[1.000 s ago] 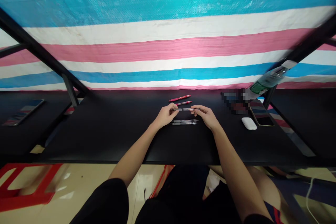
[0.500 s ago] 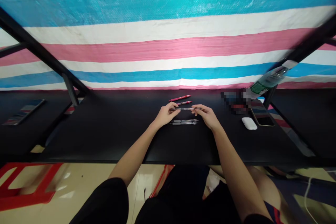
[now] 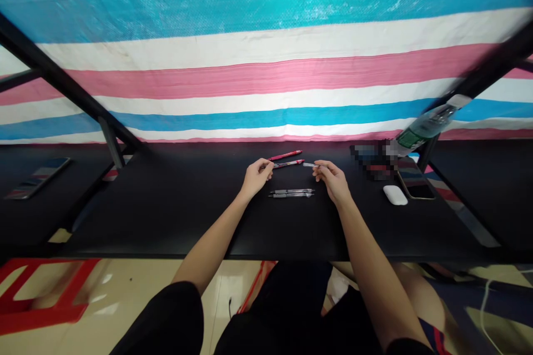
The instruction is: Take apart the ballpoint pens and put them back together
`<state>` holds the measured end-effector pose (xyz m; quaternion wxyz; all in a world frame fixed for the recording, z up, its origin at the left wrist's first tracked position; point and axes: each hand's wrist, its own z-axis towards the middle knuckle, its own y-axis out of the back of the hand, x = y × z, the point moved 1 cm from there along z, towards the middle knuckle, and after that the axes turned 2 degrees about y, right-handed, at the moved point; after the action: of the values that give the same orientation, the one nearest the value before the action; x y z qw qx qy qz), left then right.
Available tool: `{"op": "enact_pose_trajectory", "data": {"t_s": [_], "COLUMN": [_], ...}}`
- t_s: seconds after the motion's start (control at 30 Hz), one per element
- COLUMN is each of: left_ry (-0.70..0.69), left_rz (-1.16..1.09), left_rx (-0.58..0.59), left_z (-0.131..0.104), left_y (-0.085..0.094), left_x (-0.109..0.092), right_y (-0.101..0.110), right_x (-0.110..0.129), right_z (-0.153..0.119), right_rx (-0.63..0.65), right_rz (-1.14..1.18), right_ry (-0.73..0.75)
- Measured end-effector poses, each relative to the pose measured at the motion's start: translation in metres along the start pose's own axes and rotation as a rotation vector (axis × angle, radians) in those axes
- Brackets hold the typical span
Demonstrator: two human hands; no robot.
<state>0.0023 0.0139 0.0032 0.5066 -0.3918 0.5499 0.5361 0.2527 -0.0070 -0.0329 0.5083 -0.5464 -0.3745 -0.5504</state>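
Note:
My left hand (image 3: 257,177) is closed in a pinch beside the left end of a red-and-clear pen (image 3: 293,163). A pen part between those fingers is mostly hidden. A clear pen barrel (image 3: 310,165) points leftward out of my right hand (image 3: 332,180), whose fingers and thumb pinch its right end. The two hands are apart. Behind them lies a red pen (image 3: 287,155), close to the red-and-clear one. Two clear pens with dark grips, an upper pen (image 3: 293,191) and a lower pen (image 3: 291,196), lie side by side on the black table (image 3: 175,199), nearer to me.
On the right are a white earphone case (image 3: 395,195), a phone (image 3: 416,183) and a tilted plastic bottle (image 3: 427,128), beside a blurred patch. Another phone (image 3: 39,177) lies on the left table. A striped sheet (image 3: 266,83) hangs behind; a red stool (image 3: 45,294) stands lower left.
The pen that both hands held has come apart. My left hand has shifted slightly left, and my right hand has moved right with the clear barrel.

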Motion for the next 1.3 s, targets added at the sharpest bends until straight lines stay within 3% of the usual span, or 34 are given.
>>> {"op": "enact_pose_trajectory", "data": {"t_s": [0.77,1.3], "left_ry": [0.004,-0.024], "left_rz": [0.120,0.177], "left_rx": [0.010,-0.070], "left_z": [0.0000,0.0046], "left_y": [0.0005,0.0074], "left_x": [0.0024,0.0057], "right_y": [-0.0001,0.0007], "right_x": [0.0024,0.0004], "right_z": [-0.0003,-0.0002], "right_rx": [-0.023,0.011], "right_rz": [-0.014,-0.063], "right_ry": [0.005,0.015]}}
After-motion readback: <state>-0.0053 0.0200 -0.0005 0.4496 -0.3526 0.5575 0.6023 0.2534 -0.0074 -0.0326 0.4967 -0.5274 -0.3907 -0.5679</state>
